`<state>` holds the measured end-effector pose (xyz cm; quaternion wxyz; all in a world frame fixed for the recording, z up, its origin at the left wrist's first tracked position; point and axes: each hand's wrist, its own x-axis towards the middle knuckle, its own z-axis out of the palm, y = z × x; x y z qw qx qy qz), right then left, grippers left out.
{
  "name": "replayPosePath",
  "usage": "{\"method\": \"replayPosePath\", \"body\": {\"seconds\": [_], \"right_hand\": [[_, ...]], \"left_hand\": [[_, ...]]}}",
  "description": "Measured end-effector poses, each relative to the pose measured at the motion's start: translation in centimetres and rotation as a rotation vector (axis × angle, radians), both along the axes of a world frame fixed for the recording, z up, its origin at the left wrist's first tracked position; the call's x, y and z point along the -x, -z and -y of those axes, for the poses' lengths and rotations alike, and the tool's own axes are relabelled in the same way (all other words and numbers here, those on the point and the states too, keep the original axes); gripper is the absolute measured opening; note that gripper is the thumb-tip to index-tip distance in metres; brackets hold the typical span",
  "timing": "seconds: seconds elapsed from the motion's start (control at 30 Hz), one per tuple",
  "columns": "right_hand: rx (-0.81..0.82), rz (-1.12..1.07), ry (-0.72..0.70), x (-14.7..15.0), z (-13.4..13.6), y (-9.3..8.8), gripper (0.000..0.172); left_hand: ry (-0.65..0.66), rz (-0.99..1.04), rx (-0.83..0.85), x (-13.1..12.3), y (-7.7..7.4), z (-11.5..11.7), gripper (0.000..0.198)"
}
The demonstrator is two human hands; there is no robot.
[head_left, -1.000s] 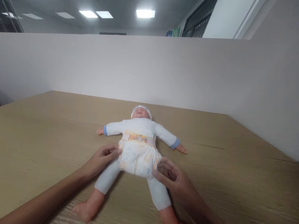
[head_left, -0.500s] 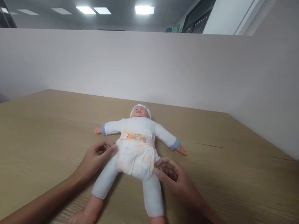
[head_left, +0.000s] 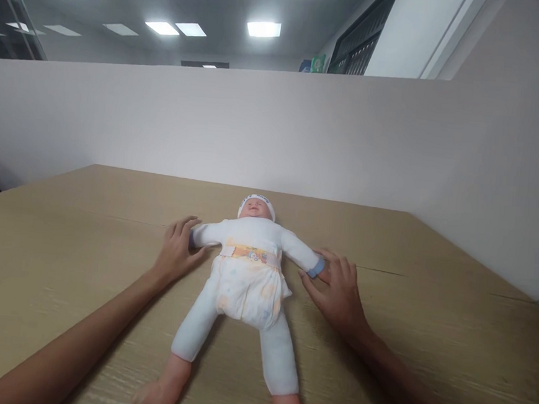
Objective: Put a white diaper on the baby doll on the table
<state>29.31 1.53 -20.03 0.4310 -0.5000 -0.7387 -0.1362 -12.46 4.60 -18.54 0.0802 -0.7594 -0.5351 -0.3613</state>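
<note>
A baby doll point(head_left: 251, 228) in a white long-sleeved suit with blue cuffs and a white cap lies on its back, arms spread and feet toward me. Round its hips is a patterned diaper point(head_left: 246, 290), its orange waistband closed across the belly. My left hand point(head_left: 176, 251) is round the doll's arm at the left, fingers above and thumb below, covering the doll's hand there. At the other side my right hand point(head_left: 339, 291) closes round the doll's hand just past the blue cuff, thumb on the near side.
The doll lies on a wooden table point(head_left: 82, 262) with thin seams in its top. A pale partition wall point(head_left: 210, 122) rises behind the far edge and along the right side.
Both my hands have left the diaper's sides and moved up and outward to the doll's two arms. The view has tilted up slightly; the doll keeps its pose.
</note>
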Motion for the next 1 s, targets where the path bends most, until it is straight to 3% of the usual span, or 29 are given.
{"method": "replayPosePath", "body": {"seconds": [0.13,0.27,0.37,0.6,0.73,0.87,0.93,1.0], "right_hand": [[0.126,0.034,-0.035,-0.1,-2.8,0.8,0.056],[0.272,-0.021,-0.091,-0.2,-3.7,1.4,0.048],[0.302,-0.046,-0.097,-0.4,-3.4,1.4,0.041],[0.202,-0.144,-0.071,-0.5,-2.2,0.7,0.04],[0.168,-0.201,-0.058,-0.5,-1.0,0.0,0.042],[0.213,-0.334,-0.064,-1.0,1.5,-1.6,0.045],[0.253,-0.391,-0.06,-1.5,3.8,-3.0,0.044],[0.283,-0.405,-0.071,-2.2,6.8,-4.6,0.043]], "left_hand": [[-0.017,-0.042,0.128,-0.3,0.3,-2.2,0.064],[0.004,-0.063,0.176,-0.3,0.5,-2.7,0.052],[0.02,-0.069,0.18,-0.2,0.3,-2.5,0.049],[0.035,-0.026,0.172,-0.6,-0.2,0.0,0.038],[0.032,0.085,0.178,-1.8,-1.6,3.4,0.032],[-0.025,0.374,0.313,-3.5,-3.0,10.1,0.03],[-0.037,0.525,0.455,-3.9,-2.3,14.7,0.043],[0.081,0.701,0.593,-4.1,-0.7,19.5,0.057]]}}
